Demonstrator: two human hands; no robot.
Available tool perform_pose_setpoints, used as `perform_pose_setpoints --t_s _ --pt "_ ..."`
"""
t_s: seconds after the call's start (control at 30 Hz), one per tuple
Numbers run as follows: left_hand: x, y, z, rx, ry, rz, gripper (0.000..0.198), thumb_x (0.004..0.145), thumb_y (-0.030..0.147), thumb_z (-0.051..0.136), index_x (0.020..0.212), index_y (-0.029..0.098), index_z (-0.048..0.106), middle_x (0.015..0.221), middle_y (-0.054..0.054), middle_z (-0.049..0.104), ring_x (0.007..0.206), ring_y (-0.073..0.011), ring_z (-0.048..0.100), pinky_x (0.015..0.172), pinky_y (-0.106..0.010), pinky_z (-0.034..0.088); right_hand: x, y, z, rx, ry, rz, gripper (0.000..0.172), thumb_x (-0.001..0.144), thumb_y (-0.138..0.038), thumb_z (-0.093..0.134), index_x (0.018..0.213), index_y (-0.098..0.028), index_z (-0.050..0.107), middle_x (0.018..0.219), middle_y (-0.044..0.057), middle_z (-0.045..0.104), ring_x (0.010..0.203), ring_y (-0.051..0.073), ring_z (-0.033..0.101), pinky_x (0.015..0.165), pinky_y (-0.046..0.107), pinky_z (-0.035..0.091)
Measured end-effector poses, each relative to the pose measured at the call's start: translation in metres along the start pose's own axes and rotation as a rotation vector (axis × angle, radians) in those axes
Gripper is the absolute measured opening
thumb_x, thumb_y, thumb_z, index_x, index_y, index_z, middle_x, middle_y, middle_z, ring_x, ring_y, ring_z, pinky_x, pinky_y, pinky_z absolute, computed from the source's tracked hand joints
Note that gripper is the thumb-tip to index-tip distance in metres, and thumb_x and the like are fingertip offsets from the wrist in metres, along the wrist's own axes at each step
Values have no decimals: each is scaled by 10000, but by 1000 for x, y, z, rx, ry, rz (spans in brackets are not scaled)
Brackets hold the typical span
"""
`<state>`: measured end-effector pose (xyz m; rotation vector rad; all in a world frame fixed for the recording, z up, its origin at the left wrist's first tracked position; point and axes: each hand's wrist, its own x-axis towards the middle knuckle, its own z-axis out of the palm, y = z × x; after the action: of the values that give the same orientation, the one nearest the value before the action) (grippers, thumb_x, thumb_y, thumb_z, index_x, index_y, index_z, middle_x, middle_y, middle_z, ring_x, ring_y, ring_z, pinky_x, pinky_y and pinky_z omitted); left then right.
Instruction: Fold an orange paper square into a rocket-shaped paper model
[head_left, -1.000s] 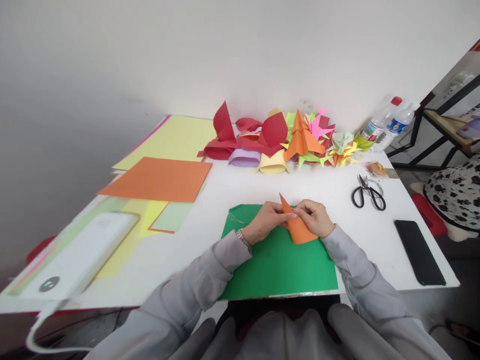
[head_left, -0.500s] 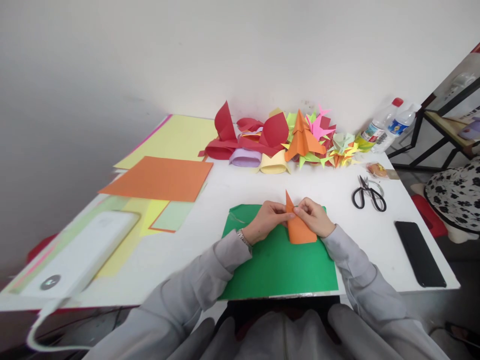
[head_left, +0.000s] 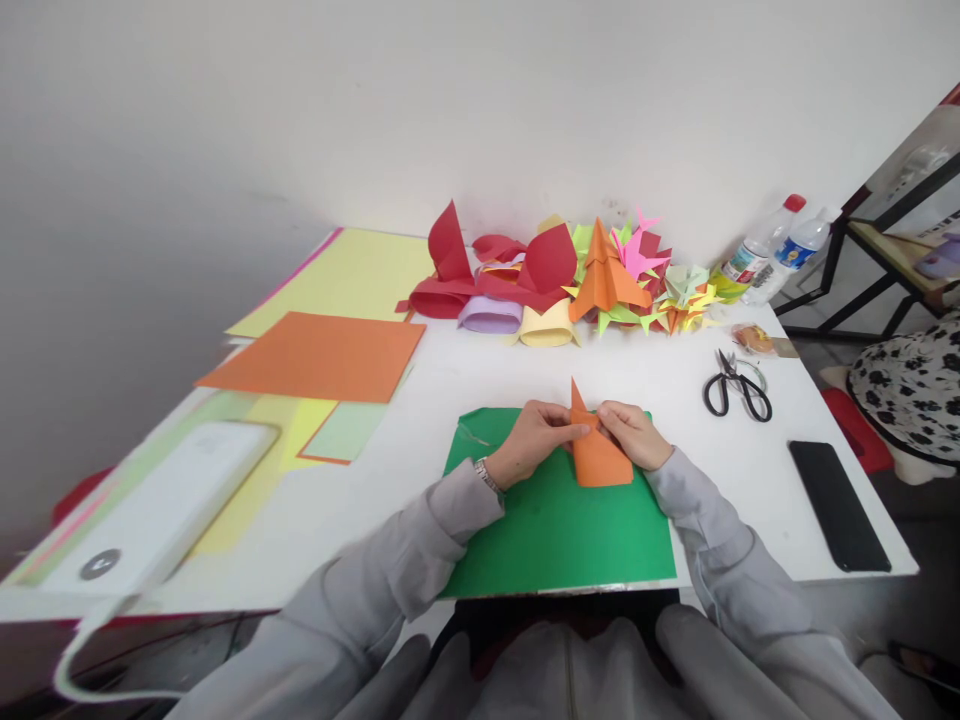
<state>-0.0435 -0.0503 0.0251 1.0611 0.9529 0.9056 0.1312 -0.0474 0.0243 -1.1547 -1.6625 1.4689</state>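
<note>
A folded piece of orange paper (head_left: 602, 460) with a pointed tip stands tilted over the green sheet (head_left: 555, 540) in front of me. My left hand (head_left: 536, 440) pinches its left edge between thumb and fingers. At the paper's upper right edge, my right hand (head_left: 631, 432) grips with the thumb in front; its other fingers are partly hidden behind the paper.
Folded paper shapes, among them an orange plane (head_left: 604, 280), line the wall. Black-handled scissors (head_left: 737, 390) and a black phone (head_left: 838, 505) lie at right, two bottles (head_left: 795, 255) behind. Orange sheets (head_left: 322, 358) and a white device (head_left: 172, 510) with a cable are at left.
My right thumb has slid a little to the right along the orange paper, uncovering more of its upper part. The left hand has stayed in place.
</note>
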Motion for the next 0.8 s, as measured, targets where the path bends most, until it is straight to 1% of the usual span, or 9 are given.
perform_pose_setpoints --t_s 0.23,0.43,0.57,0.63,0.7,0.8 --pt "-1 2 1 -49 36 -13 215 568 289 797 655 103 733 625 -50 698 561 -144 600 548 -253 481 -1 -2 -1 61 -2 15 516 774 -680 474 662 -177 498 523 -56 412 478 85 318 464 234 239" --pt "-1 0 1 -99 83 -13 225 564 292 804 653 99 730 636 -57 699 569 -147 607 543 -255 491 0 -2 -2 89 41 4 512 760 -666 513 701 -161 570 495 -62 410 462 79 333 459 227 255" --pt "2 -2 -2 -199 117 -21 241 548 279 814 699 106 742 653 -54 702 591 -154 619 548 -261 504 -1 -3 -3 188 48 59 516 726 -674 549 696 -160 595 478 -44 490 414 85 402 410 223 287" --pt "4 -2 -3 -245 150 9 238 537 270 820 695 110 743 644 -47 700 594 -152 621 559 -265 510 -2 -5 -5 222 37 78 514 737 -673 536 675 -165 589 434 -37 507 362 99 432 364 226 291" --pt "5 -1 -5 -272 188 60 219 535 262 822 676 116 740 652 -45 704 603 -150 624 578 -267 518 -3 -7 -5 229 40 70 488 724 -654 569 676 -169 592 409 -39 515 330 108 452 334 225 309" --pt "5 0 -6 -288 222 121 198 550 260 818 677 130 740 679 -41 716 618 -144 629 601 -265 527 -3 -9 -3 219 98 46 403 619 -553 726 689 -173 612 487 -39 581 369 106 503 355 225 404"
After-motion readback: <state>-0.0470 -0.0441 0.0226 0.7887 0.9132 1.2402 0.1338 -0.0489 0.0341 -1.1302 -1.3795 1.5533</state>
